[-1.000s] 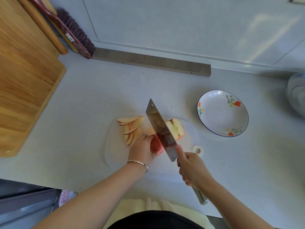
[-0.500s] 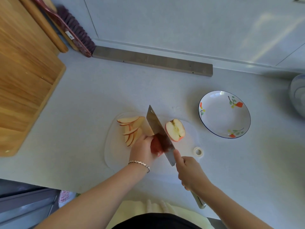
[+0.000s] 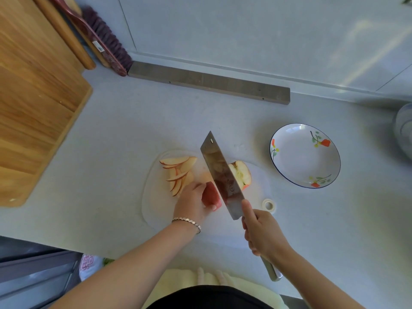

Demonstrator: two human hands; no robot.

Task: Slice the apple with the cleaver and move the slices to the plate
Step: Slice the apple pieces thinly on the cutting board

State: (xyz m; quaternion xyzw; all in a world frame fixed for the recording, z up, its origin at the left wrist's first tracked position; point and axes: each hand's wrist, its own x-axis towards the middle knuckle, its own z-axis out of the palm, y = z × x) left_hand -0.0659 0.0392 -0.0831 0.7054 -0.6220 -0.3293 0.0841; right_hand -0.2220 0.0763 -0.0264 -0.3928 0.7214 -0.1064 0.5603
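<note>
On a translucent white cutting mat (image 3: 153, 208) my left hand (image 3: 191, 202) presses down on a red apple piece (image 3: 210, 196), skin side up. My right hand (image 3: 262, 233) grips the handle of a steel cleaver (image 3: 220, 175), whose blade is raised above the apple piece and tilted away from me. Several thin apple slices (image 3: 178, 172) lie fanned out on the mat's left part. Another apple chunk (image 3: 242, 175), cut face up, sits right of the blade. The flowered white plate (image 3: 305, 156) stands to the right with nothing on it.
A small roll of tape (image 3: 268, 205) lies by the mat's right edge. A large wooden board (image 3: 33, 97) fills the left side. A grey bar (image 3: 209, 82) and a brush (image 3: 107, 41) lie along the back wall. A pale vessel (image 3: 404, 132) shows at the right edge.
The cleaver came down into the apple piece half a second ago and is now lifted again above it. My left hand stays on the piece.
</note>
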